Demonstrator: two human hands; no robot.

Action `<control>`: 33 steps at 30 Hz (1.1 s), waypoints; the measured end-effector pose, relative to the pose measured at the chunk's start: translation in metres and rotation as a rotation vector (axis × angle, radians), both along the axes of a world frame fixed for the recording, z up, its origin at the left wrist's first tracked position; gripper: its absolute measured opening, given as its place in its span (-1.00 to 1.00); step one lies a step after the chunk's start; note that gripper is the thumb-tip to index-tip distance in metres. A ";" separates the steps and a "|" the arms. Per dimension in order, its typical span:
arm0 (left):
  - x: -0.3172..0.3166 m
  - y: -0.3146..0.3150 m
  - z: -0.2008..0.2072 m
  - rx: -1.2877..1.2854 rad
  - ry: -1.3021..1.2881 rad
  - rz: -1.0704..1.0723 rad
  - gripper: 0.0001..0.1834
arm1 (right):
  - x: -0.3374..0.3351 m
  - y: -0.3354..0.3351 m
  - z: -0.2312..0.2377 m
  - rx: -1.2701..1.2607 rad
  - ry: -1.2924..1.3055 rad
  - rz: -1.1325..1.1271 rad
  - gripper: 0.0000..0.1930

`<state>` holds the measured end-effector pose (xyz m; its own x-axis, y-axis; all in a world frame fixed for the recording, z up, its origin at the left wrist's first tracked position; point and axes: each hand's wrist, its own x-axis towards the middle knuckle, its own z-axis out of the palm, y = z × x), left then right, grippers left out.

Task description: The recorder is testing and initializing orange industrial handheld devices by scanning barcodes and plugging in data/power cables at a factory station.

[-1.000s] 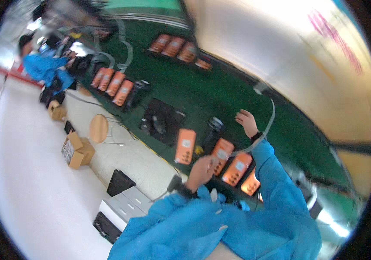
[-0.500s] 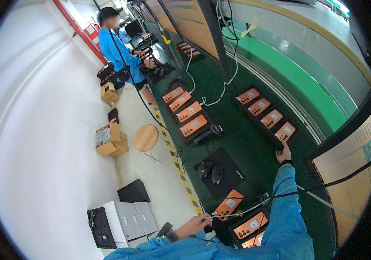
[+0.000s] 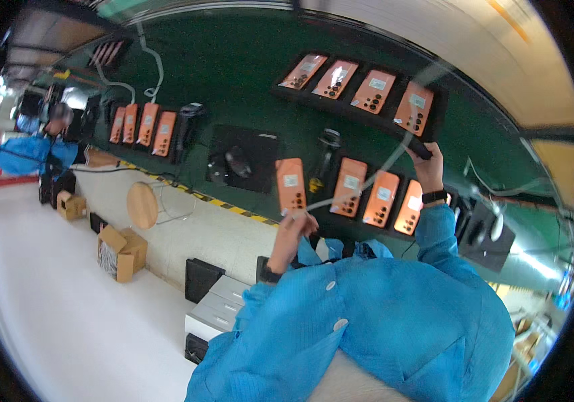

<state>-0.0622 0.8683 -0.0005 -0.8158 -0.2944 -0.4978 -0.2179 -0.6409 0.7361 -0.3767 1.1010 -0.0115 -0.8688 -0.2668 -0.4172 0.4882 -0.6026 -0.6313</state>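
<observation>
My left hand has its fingers closed on a white cable, beside the camera end of an orange phone. The cable slants up and right across the bench. On the right, my right hand grips the near corner of a black tray. In that tray lies a row of orange phones, the nearest being this phone, backs up with labels on them. Between my hands and the tray, a second row of phones sits in a black holder, partly behind my right wrist.
A black mat with a mouse lies to the left, beyond it another row of phones. A wooden stool stands beside the bench's striped edge. Cartons and a co-worker in blue are farther left.
The view has swung to the right and blurred. My right hand remains at the tray's corner, and the tray now appears nearer. My left hand still holds the white cable.
</observation>
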 end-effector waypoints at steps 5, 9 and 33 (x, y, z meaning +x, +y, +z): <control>-0.034 0.003 -0.005 0.370 0.345 0.302 -0.73 | 0.073 0.126 0.019 -0.140 0.093 -0.152 -0.58; -0.061 0.003 -0.009 0.509 0.391 0.418 -0.73 | 0.123 0.203 0.029 -0.159 0.163 -0.216 -0.53; -0.032 0.049 -0.059 -0.631 -0.511 -0.072 -0.49 | 0.152 0.307 -0.085 1.361 0.265 -0.129 -0.48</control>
